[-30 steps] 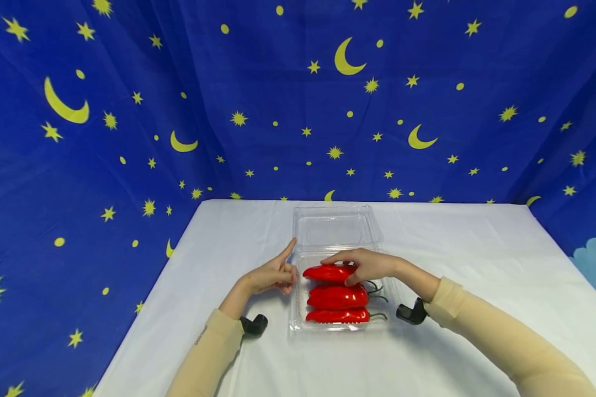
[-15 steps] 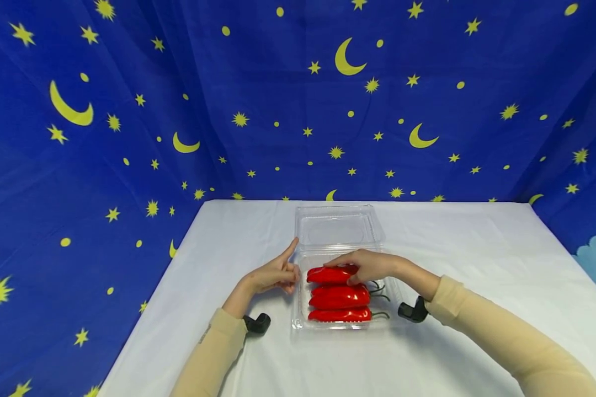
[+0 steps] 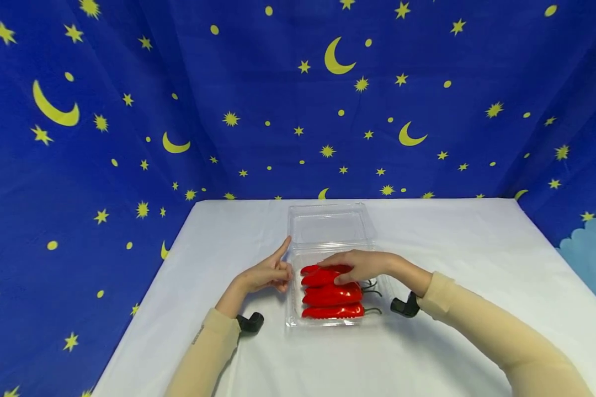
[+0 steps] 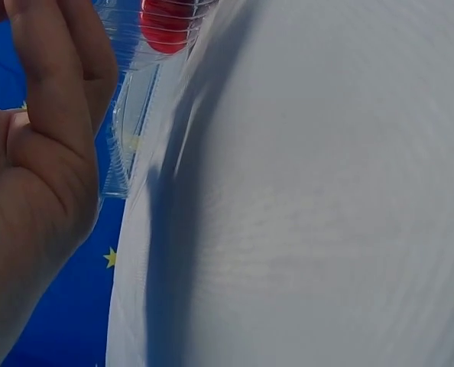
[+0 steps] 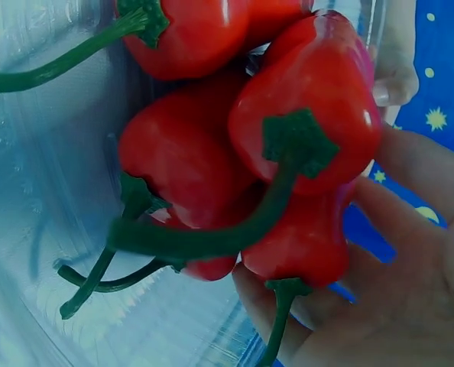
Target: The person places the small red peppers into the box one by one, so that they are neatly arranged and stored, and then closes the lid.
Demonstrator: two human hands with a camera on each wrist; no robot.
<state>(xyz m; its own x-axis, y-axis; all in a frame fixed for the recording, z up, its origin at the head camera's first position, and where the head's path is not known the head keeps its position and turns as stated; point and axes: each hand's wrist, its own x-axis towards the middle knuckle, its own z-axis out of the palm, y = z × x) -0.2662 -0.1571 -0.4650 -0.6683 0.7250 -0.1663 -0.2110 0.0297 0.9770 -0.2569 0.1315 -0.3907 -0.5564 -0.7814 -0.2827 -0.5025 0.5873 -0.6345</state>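
Several glossy red peppers (image 3: 334, 295) with curved green stems lie side by side in the base of a clear plastic clamshell box (image 3: 291, 314). My right hand (image 3: 362, 264) reaches over the rear ones, thumb on the near side and fingers on the far side, gripping a red pepper (image 5: 307, 237). Another pepper (image 5: 311, 99) sits against it, its stem toward the wrist camera. At the box's left edge is my left hand (image 3: 268, 274), index finger stretched along the rim toward the hinge, the other fingers bent; the left wrist view shows that hand (image 4: 43, 168) beside the clear wall.
The lid (image 3: 330, 227) lies folded back behind the base, joined at the hinge. A white cloth (image 3: 452, 237) covers the table. Blue curtains (image 3: 258, 99) with yellow stars and moons hang behind and at the sides. A black wrist mount (image 3: 405, 306) sticks out below the right sleeve.
The rear peppers under my right hand have shifted; one more red tip now shows behind the gripped pepper. My left hand stays at the box edge. The head view has swung slightly.
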